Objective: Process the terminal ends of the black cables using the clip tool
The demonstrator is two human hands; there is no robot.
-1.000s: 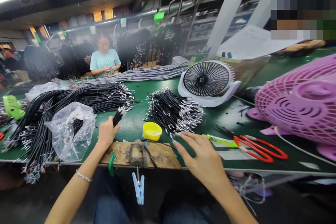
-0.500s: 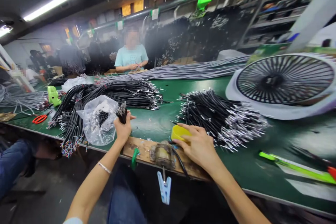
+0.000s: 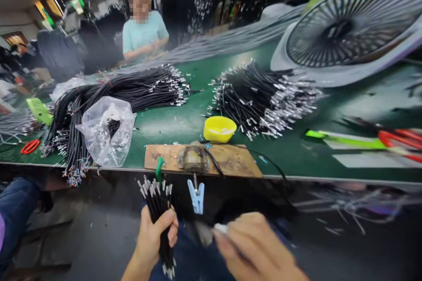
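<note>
Head view: at seven o'clock, the left hand [image 3: 153,232] is closed around a slightly tilted bundle of short black cables [image 3: 157,205], whose silvery, cylindrical tips fan out above the fist and reappear below it. At five o'clock, the blurred right hand [image 3: 255,246] has curled fingers; whether it grips anything cannot be told. Marking on the round, white-framed fan [image 3: 338,30], two o'clock, is too blurred to read. At six, a pale-blue clothespin [image 3: 197,198] hangs below a stained brown board [image 3: 239,160].
</note>
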